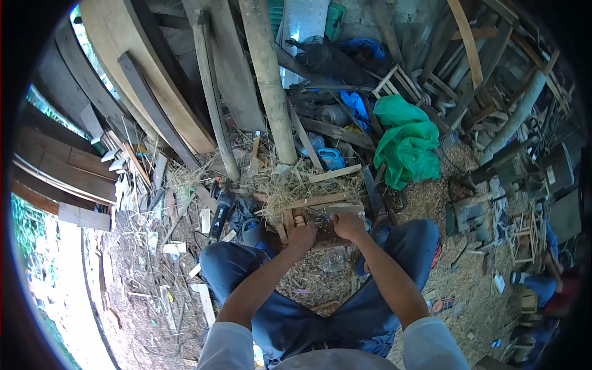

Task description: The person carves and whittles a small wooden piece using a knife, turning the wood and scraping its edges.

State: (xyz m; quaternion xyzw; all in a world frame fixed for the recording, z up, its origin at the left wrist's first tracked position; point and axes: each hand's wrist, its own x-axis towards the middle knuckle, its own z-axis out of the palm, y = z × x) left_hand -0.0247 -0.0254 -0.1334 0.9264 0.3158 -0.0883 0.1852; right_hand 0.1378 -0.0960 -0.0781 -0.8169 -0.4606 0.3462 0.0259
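Observation:
Between my knees lies a low wooden block or bench (330, 240), with small pale shavings scattered over it. At its left part my left hand (302, 236) is closed, fingers curled down. Just beyond those knuckles shows a small light piece of wood (300, 219). My right hand (349, 227) is closed too, over the right part of the block, its thumb side toward the left hand. What either fist grips is hidden or too small to make out. Along the far side of the block runs a narrow wooden strip (317, 200).
A black power tool (220, 216) rests left of my knee. Beyond the block stand wooden poles (269, 80) and tall planks (148, 74). A green plastic sheet (407, 148) is heaped at right. Scrap wood and shavings litter the ground; another person (549, 283) is at far right.

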